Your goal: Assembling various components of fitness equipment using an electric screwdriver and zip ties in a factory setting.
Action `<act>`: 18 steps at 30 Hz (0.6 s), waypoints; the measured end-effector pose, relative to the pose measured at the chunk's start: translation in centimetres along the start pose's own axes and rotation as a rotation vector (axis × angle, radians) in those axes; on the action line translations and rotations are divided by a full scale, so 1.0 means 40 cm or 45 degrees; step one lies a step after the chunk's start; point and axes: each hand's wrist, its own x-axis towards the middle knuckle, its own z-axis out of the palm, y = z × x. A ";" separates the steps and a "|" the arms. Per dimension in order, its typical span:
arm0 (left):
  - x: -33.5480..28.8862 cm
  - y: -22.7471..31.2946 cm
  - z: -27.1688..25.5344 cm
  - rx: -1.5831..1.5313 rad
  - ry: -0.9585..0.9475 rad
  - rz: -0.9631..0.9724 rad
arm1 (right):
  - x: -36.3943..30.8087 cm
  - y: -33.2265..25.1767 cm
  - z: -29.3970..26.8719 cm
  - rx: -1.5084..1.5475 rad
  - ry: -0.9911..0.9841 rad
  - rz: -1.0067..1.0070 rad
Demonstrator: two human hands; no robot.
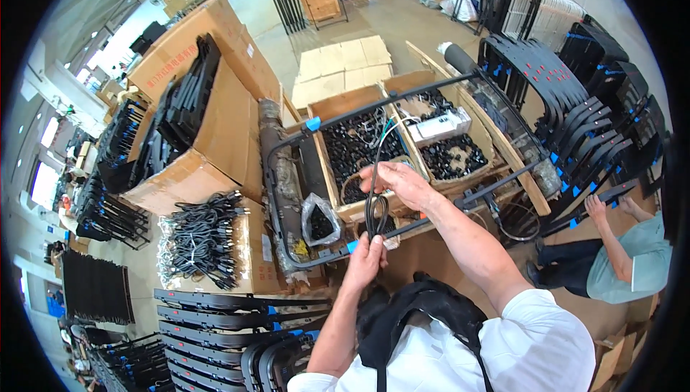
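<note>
My left hand (pixel 365 261) is closed around the lower end of a folded black cable (pixel 376 218). Just above it, my right hand (pixel 399 183) curls its fingers about the upper part of the same cable. From there the cable runs up to thin white and green wire ends over the wooden bins. Both hands are over the near side of a black tubular metal frame (pixel 430 90) with blue pieces on it. Within the frame's outline, a wooden divided bin (pixel 397 127) holds many small black parts. A white box (pixel 440 126) lies on the parts at the right.
Bundled black cables (pixel 205 241) lie on a carton to the left, behind it a large cardboard box (pixel 237 115) of black parts. Stacked black frames (pixel 215 331) stand at lower left, more frames (pixel 539 75) at right. A co-worker (pixel 625 262) in light green stands at right.
</note>
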 end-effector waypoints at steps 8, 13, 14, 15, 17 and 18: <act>-0.038 -0.031 0.007 -0.228 0.042 -0.274 | 0.038 0.043 0.031 -0.030 -0.139 0.141; -0.017 -0.032 0.011 -0.065 0.177 -0.134 | 0.086 0.066 0.064 0.510 0.124 0.345; -0.012 -0.031 0.013 0.105 0.252 -0.100 | 0.100 0.073 0.056 0.580 0.201 0.387; -0.012 -0.024 0.015 0.114 0.257 -0.100 | 0.110 0.074 0.046 0.588 0.195 0.384; -0.018 -0.011 0.013 0.393 0.288 -0.103 | 0.131 0.077 0.027 0.678 0.253 0.478; -0.033 0.004 0.016 0.399 0.295 -0.106 | 0.143 0.075 0.019 0.883 0.340 0.464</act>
